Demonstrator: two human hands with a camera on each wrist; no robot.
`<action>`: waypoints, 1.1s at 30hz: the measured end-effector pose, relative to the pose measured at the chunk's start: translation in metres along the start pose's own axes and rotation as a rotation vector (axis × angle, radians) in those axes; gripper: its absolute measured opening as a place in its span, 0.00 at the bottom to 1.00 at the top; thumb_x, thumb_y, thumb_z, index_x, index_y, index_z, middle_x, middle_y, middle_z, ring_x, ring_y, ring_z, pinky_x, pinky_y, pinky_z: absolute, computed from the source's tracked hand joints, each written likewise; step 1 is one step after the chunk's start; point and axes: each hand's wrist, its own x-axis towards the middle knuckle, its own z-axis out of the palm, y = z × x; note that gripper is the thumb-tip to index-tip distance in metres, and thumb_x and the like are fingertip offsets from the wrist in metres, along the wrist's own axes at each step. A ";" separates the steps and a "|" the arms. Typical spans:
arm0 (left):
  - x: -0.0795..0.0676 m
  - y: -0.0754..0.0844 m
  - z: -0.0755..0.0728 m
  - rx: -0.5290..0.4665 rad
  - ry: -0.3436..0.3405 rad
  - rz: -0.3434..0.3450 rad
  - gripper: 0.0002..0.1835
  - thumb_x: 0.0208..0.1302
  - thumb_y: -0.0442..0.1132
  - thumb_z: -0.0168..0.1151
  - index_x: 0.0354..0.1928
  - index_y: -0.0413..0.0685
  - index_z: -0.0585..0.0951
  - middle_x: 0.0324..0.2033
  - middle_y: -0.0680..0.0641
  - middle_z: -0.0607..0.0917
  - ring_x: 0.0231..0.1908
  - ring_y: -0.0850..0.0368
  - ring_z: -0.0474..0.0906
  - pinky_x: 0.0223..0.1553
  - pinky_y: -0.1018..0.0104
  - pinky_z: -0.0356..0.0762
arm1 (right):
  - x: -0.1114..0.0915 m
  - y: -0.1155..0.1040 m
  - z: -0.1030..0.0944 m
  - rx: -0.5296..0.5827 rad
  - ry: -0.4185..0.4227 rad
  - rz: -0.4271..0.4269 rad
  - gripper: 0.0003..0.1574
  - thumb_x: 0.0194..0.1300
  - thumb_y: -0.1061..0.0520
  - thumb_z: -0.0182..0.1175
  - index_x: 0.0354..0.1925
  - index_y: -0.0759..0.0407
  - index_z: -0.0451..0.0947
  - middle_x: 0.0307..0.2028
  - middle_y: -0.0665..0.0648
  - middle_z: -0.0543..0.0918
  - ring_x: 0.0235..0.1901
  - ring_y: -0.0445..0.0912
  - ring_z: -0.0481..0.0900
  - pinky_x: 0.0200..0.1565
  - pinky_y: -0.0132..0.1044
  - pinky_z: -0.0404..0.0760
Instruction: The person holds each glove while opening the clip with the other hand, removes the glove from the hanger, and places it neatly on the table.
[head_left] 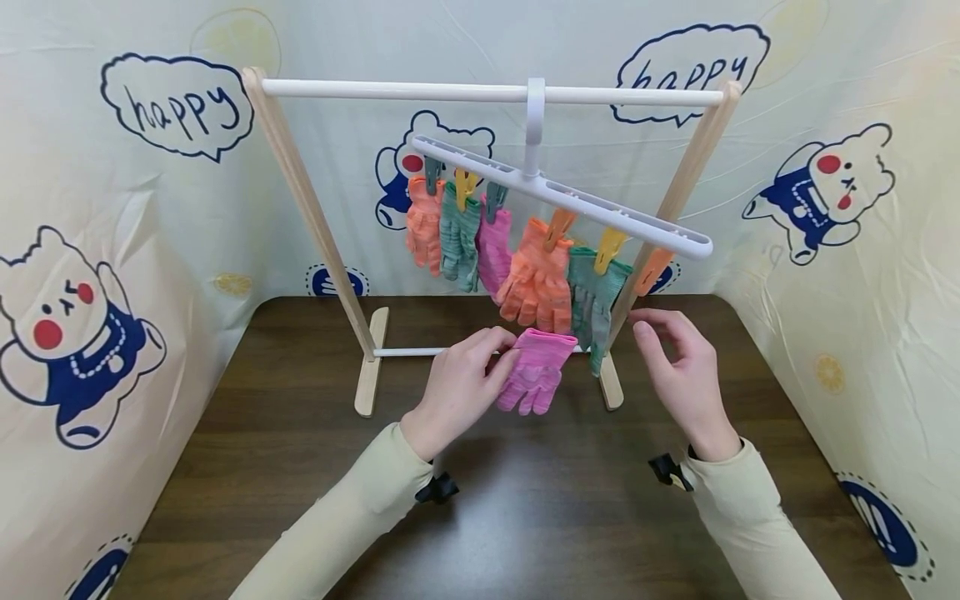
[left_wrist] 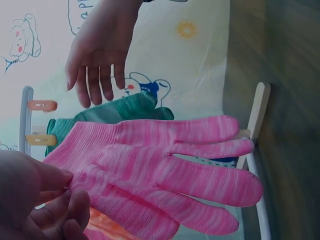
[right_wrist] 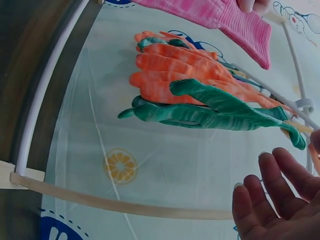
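My left hand (head_left: 463, 385) pinches a pink knit glove (head_left: 536, 373) by the cuff edge, fingers of the glove hanging down, in front of the hanger. Beside the right post, my right hand (head_left: 688, 383) is held up with loosely bent fingers and nothing in them. Just above it, an orange clothespin (head_left: 655, 271) hangs at the hanger's right end with no glove in it. From the white hanger (head_left: 622, 218) several clipped gloves hang, among them an orange glove (head_left: 537, 279) and a green glove (head_left: 592, 292). The left wrist view shows the held pink glove (left_wrist: 150, 170) spread flat.
The hanger hooks over the white top rod (head_left: 405, 90) of a wooden-post rack, tilted down toward the right. A right post (head_left: 675, 192) stands close to my right hand. The rack's feet rest on a dark wooden table (head_left: 525, 508). Printed cloth (head_left: 187, 208) surrounds it.
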 end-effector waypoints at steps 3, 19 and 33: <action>-0.002 -0.004 -0.002 0.010 0.003 -0.008 0.03 0.71 0.39 0.68 0.43 0.49 0.85 0.34 0.52 0.86 0.28 0.61 0.80 0.29 0.61 0.79 | -0.001 0.004 0.000 -0.017 -0.002 0.002 0.15 0.79 0.58 0.56 0.54 0.64 0.83 0.50 0.59 0.85 0.47 0.34 0.77 0.49 0.27 0.72; -0.010 -0.023 -0.016 0.034 0.021 -0.068 0.04 0.72 0.40 0.67 0.44 0.49 0.85 0.35 0.51 0.88 0.27 0.59 0.79 0.27 0.63 0.77 | -0.007 0.018 -0.002 -0.050 0.002 0.005 0.16 0.79 0.57 0.56 0.55 0.64 0.83 0.51 0.60 0.85 0.47 0.33 0.77 0.51 0.25 0.71; -0.023 -0.046 -0.028 0.102 0.017 -0.130 0.04 0.72 0.40 0.67 0.44 0.49 0.85 0.35 0.50 0.87 0.26 0.58 0.78 0.27 0.62 0.77 | -0.011 0.026 -0.006 -0.082 -0.004 0.018 0.16 0.80 0.56 0.56 0.55 0.63 0.83 0.51 0.59 0.85 0.46 0.34 0.77 0.48 0.26 0.72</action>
